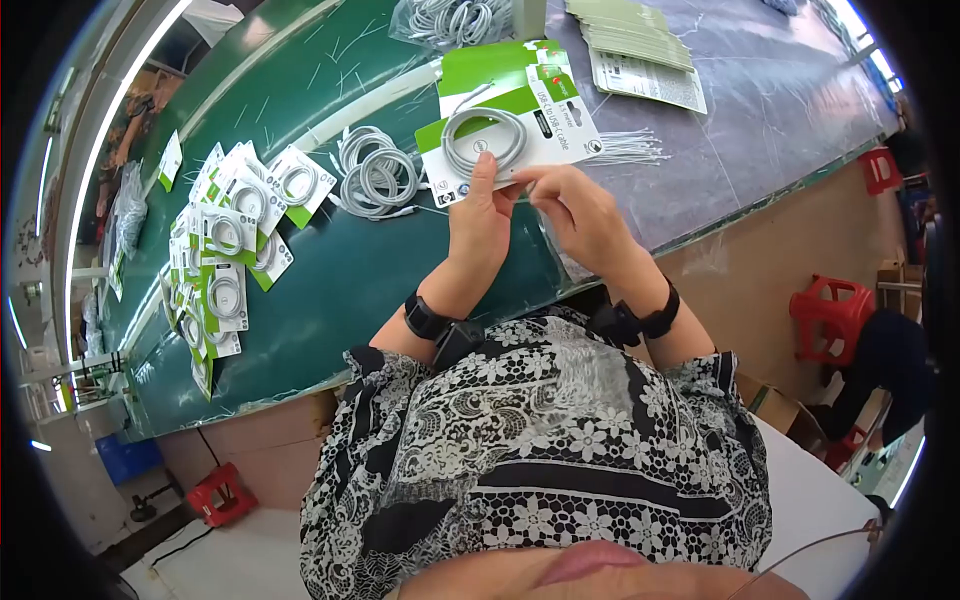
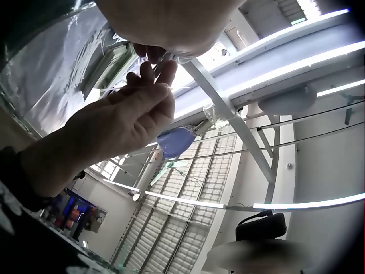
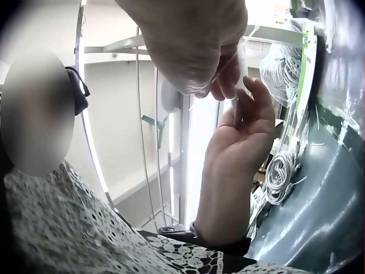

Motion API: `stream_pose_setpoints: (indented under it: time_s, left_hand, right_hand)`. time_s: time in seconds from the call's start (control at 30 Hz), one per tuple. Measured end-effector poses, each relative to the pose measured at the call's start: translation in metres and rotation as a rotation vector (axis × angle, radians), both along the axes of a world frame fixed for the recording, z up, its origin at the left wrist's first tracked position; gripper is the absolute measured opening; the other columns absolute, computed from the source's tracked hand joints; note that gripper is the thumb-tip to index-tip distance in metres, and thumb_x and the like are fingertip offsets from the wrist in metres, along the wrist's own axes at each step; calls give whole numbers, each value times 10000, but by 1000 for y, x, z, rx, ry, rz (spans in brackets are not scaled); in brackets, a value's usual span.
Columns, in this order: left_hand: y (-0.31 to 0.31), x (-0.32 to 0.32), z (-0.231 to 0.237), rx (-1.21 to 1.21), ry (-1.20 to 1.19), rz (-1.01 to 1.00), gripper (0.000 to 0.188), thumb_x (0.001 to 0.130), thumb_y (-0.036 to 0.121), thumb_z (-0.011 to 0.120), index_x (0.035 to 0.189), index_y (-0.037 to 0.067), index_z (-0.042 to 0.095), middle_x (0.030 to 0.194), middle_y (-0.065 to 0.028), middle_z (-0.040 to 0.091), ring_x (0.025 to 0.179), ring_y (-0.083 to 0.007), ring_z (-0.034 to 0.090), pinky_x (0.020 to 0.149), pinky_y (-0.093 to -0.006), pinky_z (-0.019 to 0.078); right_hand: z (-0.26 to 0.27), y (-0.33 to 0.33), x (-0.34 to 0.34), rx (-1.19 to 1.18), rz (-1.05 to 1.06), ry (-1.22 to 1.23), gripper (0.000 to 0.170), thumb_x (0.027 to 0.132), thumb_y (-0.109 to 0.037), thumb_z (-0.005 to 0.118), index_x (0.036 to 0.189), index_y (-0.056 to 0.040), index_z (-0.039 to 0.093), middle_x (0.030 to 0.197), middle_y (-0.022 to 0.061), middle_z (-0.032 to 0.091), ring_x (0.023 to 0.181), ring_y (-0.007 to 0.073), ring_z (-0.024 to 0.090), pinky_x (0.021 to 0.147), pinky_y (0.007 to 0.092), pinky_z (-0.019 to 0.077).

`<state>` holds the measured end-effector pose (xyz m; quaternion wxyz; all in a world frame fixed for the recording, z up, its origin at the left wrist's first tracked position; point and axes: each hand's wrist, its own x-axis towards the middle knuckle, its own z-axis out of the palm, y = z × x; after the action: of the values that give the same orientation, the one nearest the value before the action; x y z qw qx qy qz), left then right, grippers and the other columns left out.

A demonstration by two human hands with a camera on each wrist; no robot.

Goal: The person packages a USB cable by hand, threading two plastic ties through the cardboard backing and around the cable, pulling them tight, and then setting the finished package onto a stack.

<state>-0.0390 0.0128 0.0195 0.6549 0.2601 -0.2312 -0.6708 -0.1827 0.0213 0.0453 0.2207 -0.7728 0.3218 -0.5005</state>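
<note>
My left hand [image 1: 481,222] grips a green-and-white USB-C cable card [image 1: 560,130] from below in the head view, thumb pressed on the coiled white cable [image 1: 487,140] lying on its front. At the card's lower edge, the bent fingers of my right hand [image 1: 585,215] pinch a thin white tie, mostly hidden by the fingers and card. In the left wrist view the thumb and fingertips of my right hand [image 2: 122,117] come together. The right wrist view shows the palm side of my left hand [image 3: 245,123], close to the right fingertips.
Finished-looking cable cards [image 1: 228,240] lie piled on the green table [image 1: 340,300] at left. Loose coiled cables [image 1: 378,175] sit beside the held card. More blank cards [image 1: 500,72] lie behind it. White ties [image 1: 632,147] and stacked cards [image 1: 650,70] are at right; bagged cables [image 1: 450,20] stand behind.
</note>
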Motion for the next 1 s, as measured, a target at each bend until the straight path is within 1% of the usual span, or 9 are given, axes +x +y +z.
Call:
stream_pose_setpoints:
  time_s: [0.17, 0.3, 0.4, 0.57, 0.67, 0.7, 0.8, 0.9, 1.0]
  left_hand:
    - [8, 4, -12, 42, -60, -37, 281, 954, 166, 549, 1212, 70, 496, 1093, -57, 610, 922, -157, 606, 773, -313, 495]
    - [14, 3, -22, 18, -146, -53, 264, 939, 140, 570, 1185, 63, 509, 1034, -54, 620, 857, -142, 601, 687, -291, 489]
    - [21, -2, -22, 14, -160, -26, 260, 932, 122, 576, 1174, 55, 508, 1010, -57, 622, 842, -141, 601, 650, -281, 488]
    - [20, -4, -11, 5, -142, -34, 255, 930, 100, 567, 1174, 54, 509, 1005, -59, 620, 845, -141, 602, 622, -271, 486]
    - [17, -1, -5, -2, -172, -23, 248, 938, 108, 550, 1179, 63, 509, 1026, -64, 621, 844, -141, 603, 636, -278, 490]
    - [14, 2, -1, 60, -89, -53, 251, 943, 119, 543, 1186, 69, 506, 1044, -65, 621, 849, -144, 602, 641, -283, 488]
    - [7, 10, 4, 184, 77, -117, 259, 951, 143, 530, 1201, 82, 500, 1079, -67, 619, 857, -149, 602, 649, -293, 483]
    - [3, 14, -1, 94, 236, -238, 280, 958, 169, 515, 1226, 93, 491, 1123, -64, 617, 903, -156, 598, 679, -306, 466]
    - [5, 14, 2, 165, 275, -232, 294, 956, 175, 518, 1238, 96, 489, 1135, -56, 617, 938, -154, 592, 700, -301, 451]
  right_hand:
    - [-1, -4, 0, 130, -63, -49, 95, 843, 33, 581, 902, -13, 524, 935, 127, 648, 831, 303, 620, 735, 338, 498]
    - [0, -6, -2, 127, -164, 145, 104, 833, 20, 596, 905, -19, 532, 934, 138, 627, 830, 329, 607, 725, 360, 490]
    - [8, -12, -5, -79, -143, 251, 124, 820, 8, 613, 913, -20, 535, 931, 143, 605, 817, 348, 590, 716, 385, 480]
    - [7, -8, -6, -44, -150, 245, 123, 808, 10, 625, 900, -19, 547, 902, 132, 587, 791, 332, 584, 688, 374, 483]
    - [19, 6, -8, -189, -280, 139, 120, 784, 25, 649, 868, -10, 570, 860, 111, 579, 755, 265, 593, 655, 327, 484]
    - [17, 13, -7, -187, -276, 135, 120, 784, 25, 649, 868, -10, 570, 860, 111, 579, 755, 265, 593, 655, 327, 484]
    - [3, 33, -7, 318, -26, -65, 119, 761, 43, 671, 841, 0, 593, 836, 87, 577, 726, 185, 588, 631, 280, 476]
    - [-12, 27, -4, 344, -131, -142, 117, 757, 48, 676, 836, 6, 601, 829, 80, 585, 710, 160, 583, 634, 267, 473]
    - [-15, 23, -1, 324, -202, -157, 112, 757, 47, 678, 837, 11, 609, 822, 77, 592, 700, 151, 584, 639, 260, 473]
